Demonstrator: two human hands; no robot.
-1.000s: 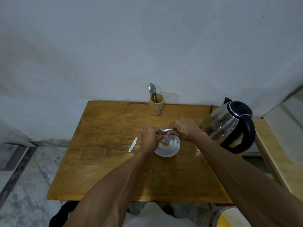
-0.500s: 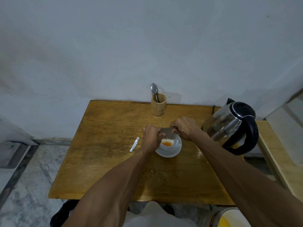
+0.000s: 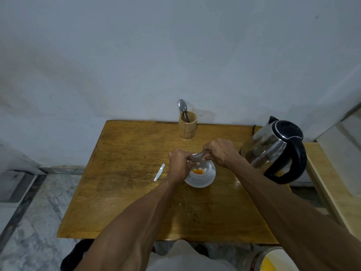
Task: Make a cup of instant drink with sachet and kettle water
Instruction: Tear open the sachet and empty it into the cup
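Note:
A white cup (image 3: 205, 172) stands on a white saucer (image 3: 201, 182) in the middle of the wooden table (image 3: 127, 192). Orange powder (image 3: 198, 171) lies in the cup's bottom. My left hand (image 3: 178, 165) and my right hand (image 3: 219, 152) both pinch a grey sachet (image 3: 198, 156), stretched flat between them just above the cup's far rim. A steel kettle (image 3: 273, 149) with a black lid and handle stands at the table's right edge, close to my right wrist.
A wooden holder (image 3: 188, 125) with a metal spoon (image 3: 182, 107) stands at the table's back edge against the wall. A torn silver strip (image 3: 159, 172) lies left of my left hand. A yellow-filled tub (image 3: 273, 260) sits on the floor at the bottom right.
The sachet has gone from tilted over the cup to held flat between both hands. More orange powder shows in the cup. The hands stay in the same place.

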